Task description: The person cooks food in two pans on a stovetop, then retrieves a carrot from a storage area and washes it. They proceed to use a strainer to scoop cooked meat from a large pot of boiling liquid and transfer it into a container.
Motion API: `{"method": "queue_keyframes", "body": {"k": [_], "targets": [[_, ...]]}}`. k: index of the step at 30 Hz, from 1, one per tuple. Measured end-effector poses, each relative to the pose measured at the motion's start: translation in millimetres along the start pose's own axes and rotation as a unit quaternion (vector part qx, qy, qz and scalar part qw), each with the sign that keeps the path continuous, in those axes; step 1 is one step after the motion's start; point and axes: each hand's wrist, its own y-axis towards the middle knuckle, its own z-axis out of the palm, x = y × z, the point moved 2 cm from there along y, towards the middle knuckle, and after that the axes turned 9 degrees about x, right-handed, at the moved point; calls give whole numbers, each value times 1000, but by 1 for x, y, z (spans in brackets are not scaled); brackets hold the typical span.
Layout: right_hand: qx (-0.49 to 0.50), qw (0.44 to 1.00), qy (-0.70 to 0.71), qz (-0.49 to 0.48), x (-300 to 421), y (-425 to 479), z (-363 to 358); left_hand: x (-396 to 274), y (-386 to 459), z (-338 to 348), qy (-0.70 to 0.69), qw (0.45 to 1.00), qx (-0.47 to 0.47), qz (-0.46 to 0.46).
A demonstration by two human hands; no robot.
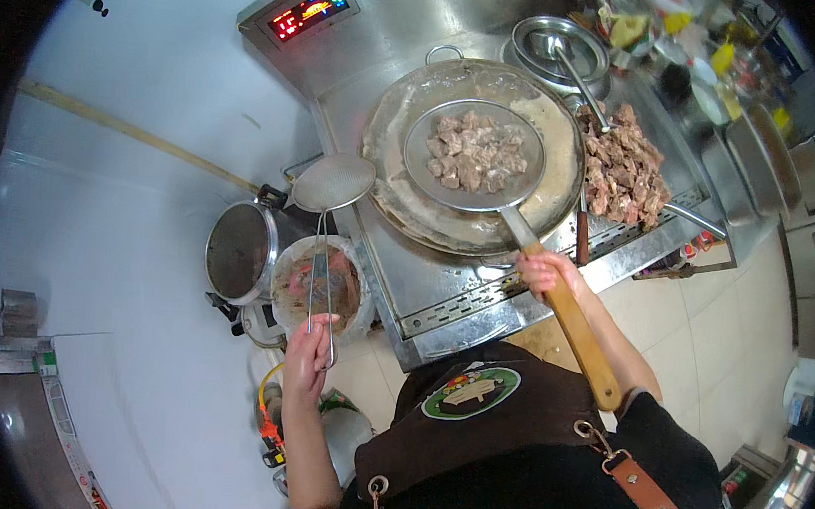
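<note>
My right hand (548, 274) grips the wooden handle (581, 333) of a large round mesh strainer (420, 162). Chunks of browned meat (476, 152) sit in its bowl, over a wide wok (389, 213) of cloudy, foamy liquid. In my left hand (310, 351) is the wire handle of a smaller fine-mesh skimmer (334, 183). That skimmer's head hangs left of the wok, above the edge of a lined waste bucket (282, 295). A heap of cooked meat pieces (626, 171) lies right of the wok, its container mostly hidden beneath it.
A metal ladle (573, 70) rests in a steel basin (521, 37) behind the meat. A brown-handled utensil (582, 236) lies by the wok's right rim. At left stands a large steel pot (270, 236). A lit display panel (308, 13) is on the stove's backsplash (405, 10).
</note>
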Motion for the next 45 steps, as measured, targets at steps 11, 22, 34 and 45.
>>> {"method": "queue_keyframes", "body": {"k": [11,22,34,45], "targets": [[-15,996,-85,16,-20,-40,55,5,9,2,-3,1000,-5,-9],[-84,942,-316,-80,10,-35,91,15,22,16,14,998,53,-17],[-29,964,-255,-68,31,-3,76,46,36,20,26,995,90,-27],[-42,968,-237,-71,16,-25,82,108,90,50,44,986,136,-80]]}}
